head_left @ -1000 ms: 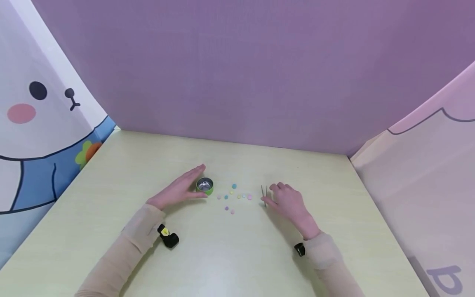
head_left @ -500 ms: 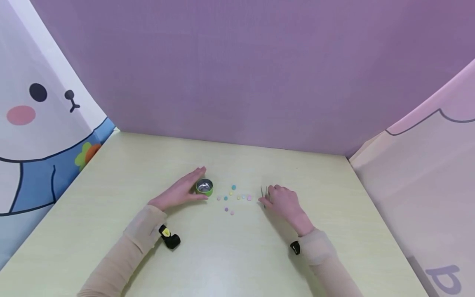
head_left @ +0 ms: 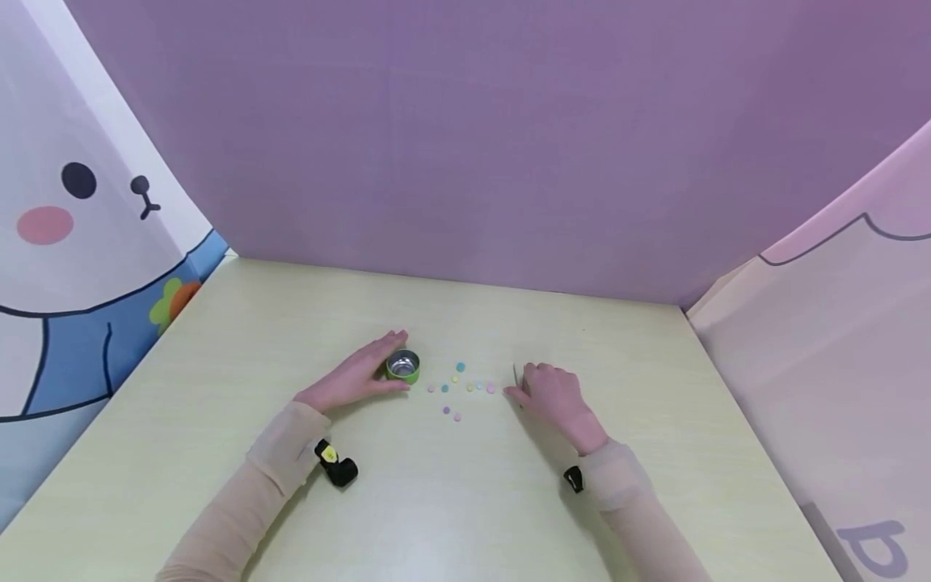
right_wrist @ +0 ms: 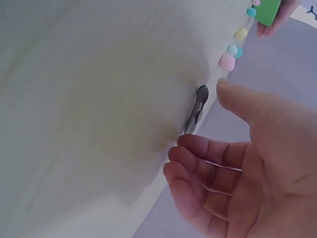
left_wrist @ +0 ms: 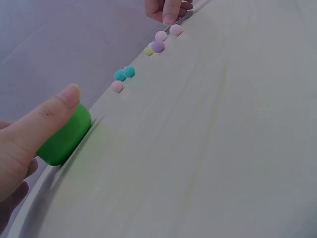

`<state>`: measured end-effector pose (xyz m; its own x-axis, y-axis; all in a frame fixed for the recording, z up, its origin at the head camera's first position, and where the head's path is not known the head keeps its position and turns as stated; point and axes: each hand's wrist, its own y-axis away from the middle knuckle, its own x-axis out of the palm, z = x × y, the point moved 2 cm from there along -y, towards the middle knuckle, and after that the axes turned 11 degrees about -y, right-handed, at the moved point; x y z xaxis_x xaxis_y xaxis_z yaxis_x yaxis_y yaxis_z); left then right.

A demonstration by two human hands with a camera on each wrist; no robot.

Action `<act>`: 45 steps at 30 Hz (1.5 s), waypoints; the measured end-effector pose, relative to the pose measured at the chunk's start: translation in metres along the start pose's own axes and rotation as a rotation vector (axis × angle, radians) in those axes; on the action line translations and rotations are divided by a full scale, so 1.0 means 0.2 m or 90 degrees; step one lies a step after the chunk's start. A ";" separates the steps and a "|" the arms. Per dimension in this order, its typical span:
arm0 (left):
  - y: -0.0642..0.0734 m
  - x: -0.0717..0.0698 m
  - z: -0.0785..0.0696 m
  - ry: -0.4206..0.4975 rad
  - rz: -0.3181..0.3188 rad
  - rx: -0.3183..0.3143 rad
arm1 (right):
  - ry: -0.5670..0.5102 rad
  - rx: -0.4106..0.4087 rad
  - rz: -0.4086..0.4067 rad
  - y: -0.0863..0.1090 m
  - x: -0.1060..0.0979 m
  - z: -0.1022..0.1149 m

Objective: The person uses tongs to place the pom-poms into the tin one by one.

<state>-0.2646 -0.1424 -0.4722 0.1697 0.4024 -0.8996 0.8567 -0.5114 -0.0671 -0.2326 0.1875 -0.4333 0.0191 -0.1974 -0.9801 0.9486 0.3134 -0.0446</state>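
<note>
A small green round tin (head_left: 403,366) with a bare metal inside stands near the middle of the table. Around it, thumb on the near side and straight fingers behind, lies my left hand (head_left: 354,377). In the left wrist view the thumb lies along the tin (left_wrist: 67,139); firm contact cannot be judged. Metal tweezers (right_wrist: 197,109) lie on the table between the thumb and loosely bent fingers of my right hand (head_left: 554,398), with a fingertip at one end. In the head view that hand partly covers the tweezers (head_left: 516,375). Several pastel pom-poms (head_left: 461,367) are scattered between the hands.
The pale tabletop (head_left: 436,501) meets a purple backdrop (head_left: 465,162) at its far edge. Printed cloth panels (head_left: 109,242) hang at both sides. A black wrist camera (head_left: 338,465) sits under the left sleeve, and another (head_left: 574,478) beside the right sleeve.
My right hand has shifted slightly left over the tweezers, with its fingers bending in and covering more of them. The left hand, tin and pom-poms stay in place.
</note>
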 end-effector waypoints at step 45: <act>-0.03 0.03 -0.01 -0.007 -0.001 -0.004 | -0.068 0.027 0.061 -0.10 -0.02 -0.01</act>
<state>-0.2671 -0.1362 -0.4761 0.1628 0.3953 -0.9040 0.8597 -0.5064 -0.0666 -0.2527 0.1835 -0.4280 0.1411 -0.2673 -0.9532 0.9532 0.2968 0.0579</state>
